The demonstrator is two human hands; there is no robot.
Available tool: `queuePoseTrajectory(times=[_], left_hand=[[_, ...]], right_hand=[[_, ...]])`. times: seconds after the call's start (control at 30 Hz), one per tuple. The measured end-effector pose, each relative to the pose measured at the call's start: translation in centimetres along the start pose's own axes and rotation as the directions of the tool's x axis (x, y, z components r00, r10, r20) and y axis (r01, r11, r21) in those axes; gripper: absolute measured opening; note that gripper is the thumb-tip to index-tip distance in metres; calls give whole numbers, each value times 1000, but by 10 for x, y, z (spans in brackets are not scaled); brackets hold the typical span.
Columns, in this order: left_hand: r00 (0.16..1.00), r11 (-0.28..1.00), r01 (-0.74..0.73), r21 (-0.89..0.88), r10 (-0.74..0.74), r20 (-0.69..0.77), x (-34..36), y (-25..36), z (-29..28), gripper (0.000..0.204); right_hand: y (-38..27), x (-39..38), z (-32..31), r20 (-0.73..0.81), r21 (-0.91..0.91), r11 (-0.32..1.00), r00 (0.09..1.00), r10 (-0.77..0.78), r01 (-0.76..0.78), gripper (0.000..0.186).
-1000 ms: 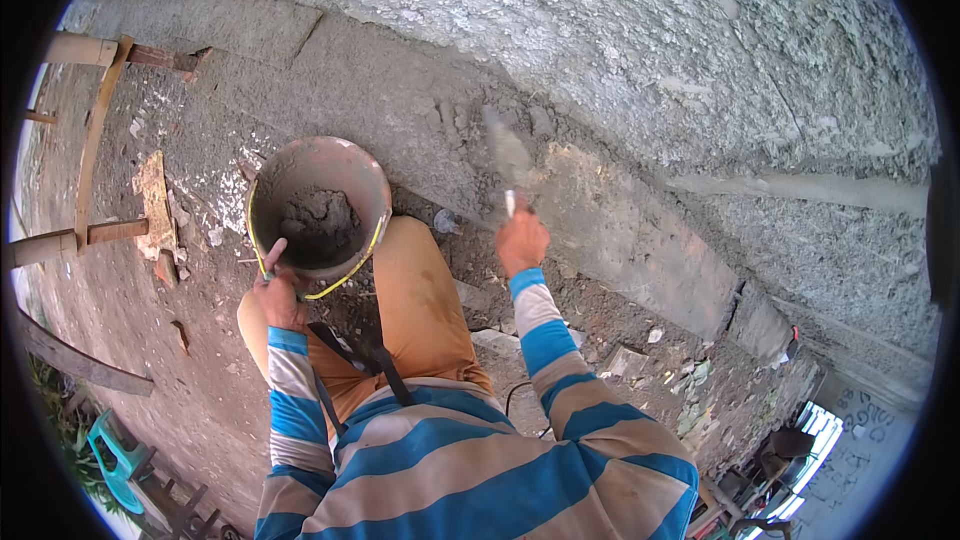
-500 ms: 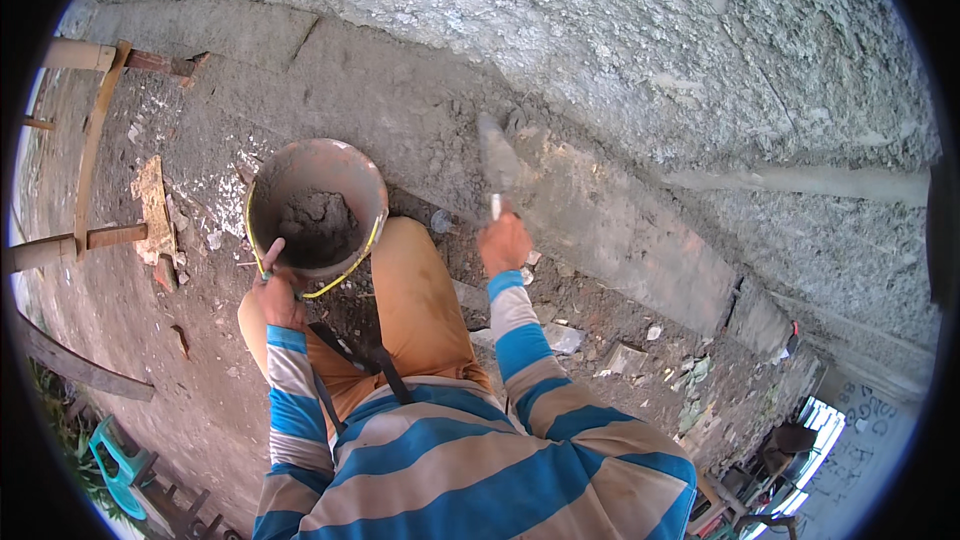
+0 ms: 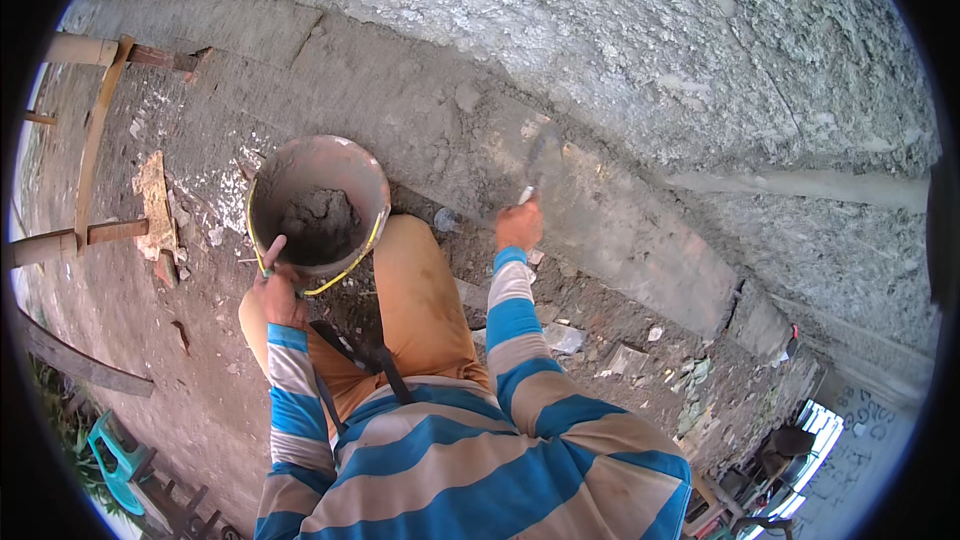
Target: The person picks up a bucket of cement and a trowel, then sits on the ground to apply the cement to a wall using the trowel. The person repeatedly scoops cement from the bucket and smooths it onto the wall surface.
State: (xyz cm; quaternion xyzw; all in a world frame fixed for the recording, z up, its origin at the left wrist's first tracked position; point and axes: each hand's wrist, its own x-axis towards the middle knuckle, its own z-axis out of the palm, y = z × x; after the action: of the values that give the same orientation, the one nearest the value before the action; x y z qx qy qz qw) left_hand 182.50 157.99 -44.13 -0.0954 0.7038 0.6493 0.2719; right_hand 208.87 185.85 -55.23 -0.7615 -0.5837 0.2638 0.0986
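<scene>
My left hand (image 3: 282, 295) grips the yellow wire handle and rim of a round bucket (image 3: 360, 180) beside my knees; grey mortar (image 3: 318, 220) lies inside, and a stick-like grip with a pinkish end shows at my fingers. My right hand (image 3: 520, 222) is closed on the pale handle of a trowel (image 3: 543, 157), whose blade, blurred, is over a flat concrete ledge (image 3: 660, 260) at the foot of the rough wall. Loose mortar lies on the ledge just left of the blade.
A rough concrete wall (image 3: 700, 50) runs across the top and right. Wooden framing (image 3: 92, 140) and a broken board (image 3: 155, 205) are at left, a teal plastic stool (image 3: 115, 460) at lower left. Rubble (image 3: 630, 360) covers the ground at right; assorted items (image 3: 775, 460) stand at lower right.
The trowel blade has shifted rightward along the ledge and is angled more up-right, exposing smeared surface where it was. My right hand moved left, then back up and right. The bucket has barely moved.
</scene>
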Motion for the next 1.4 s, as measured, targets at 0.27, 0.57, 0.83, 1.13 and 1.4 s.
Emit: queuePoseTrajectory(times=[0.27, 0.57, 0.83, 1.13, 1.4], left_hand=[[1000, 1000, 10, -17, -10, 5, 3, -7, -1, 57], [1000, 999, 19, -50, -18, 12, 3, -6, 8, 57], [1000, 999, 6, -45, -5, 29, 2, -9, 13, 57], [1000, 1000, 4, -31, -4, 21, 2, -10, 4, 57], [999, 1000, -7, -18, 8, 51, 11, -17, -2, 58]], right_hand=[[-45, 4, 21, 155, 21, 983, 970, -185, 184, 35], [-53, 7, 31, 202, -151, 952, 951, -234, 266, 34], [-38, 13, 35, 201, -250, 912, 939, -279, 324, 33], [-18, -18, 1, 233, -295, 913, 948, -215, 280, 39], [9, 7, -7, 174, -175, 961, 967, -184, 214, 35]])
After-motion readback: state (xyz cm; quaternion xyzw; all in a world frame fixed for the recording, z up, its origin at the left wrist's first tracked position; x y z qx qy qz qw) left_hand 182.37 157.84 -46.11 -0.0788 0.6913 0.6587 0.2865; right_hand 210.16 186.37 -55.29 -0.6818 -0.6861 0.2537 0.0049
